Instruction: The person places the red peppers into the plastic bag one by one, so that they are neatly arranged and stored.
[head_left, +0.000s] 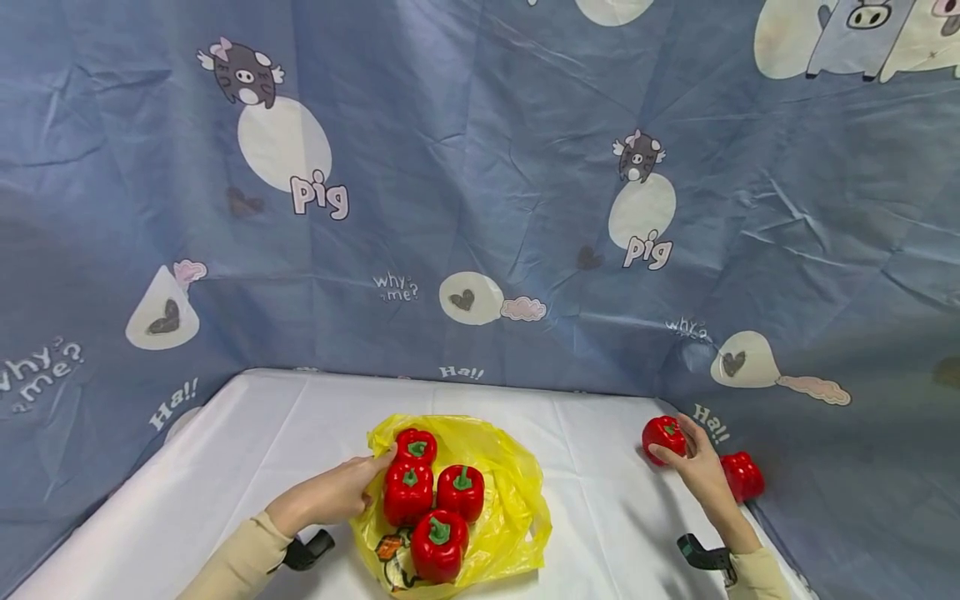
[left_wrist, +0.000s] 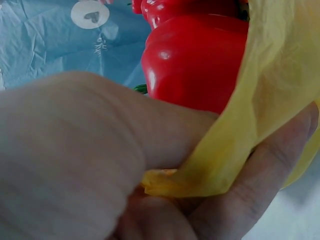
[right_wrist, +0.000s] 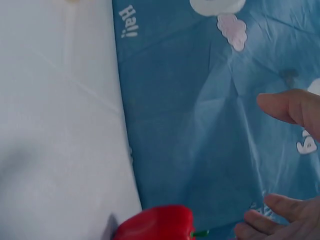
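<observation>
My left hand (head_left: 330, 494) pinches the near left rim of a yellow plastic bag (head_left: 517, 500); in the left wrist view the plastic passes between thumb and finger. Several red bell peppers (head_left: 439, 550) with green stems lie in the bag, one right beside the left fingertips. At the right, my right hand (head_left: 699, 467) is over another bell pepper (head_left: 662, 439), thumb in front of it in the head view. The right wrist view shows the right thumb (right_wrist: 280, 106) and fingers apart, with nothing between them. A bell pepper (right_wrist: 155, 225) appears lower left of them.
One more bell pepper (head_left: 742, 477) sits at the right table edge, partly behind the right forearm. A white cloth (head_left: 592, 467) covers the table. Blue pig-printed curtains (head_left: 465, 192) stand close along the back and sides.
</observation>
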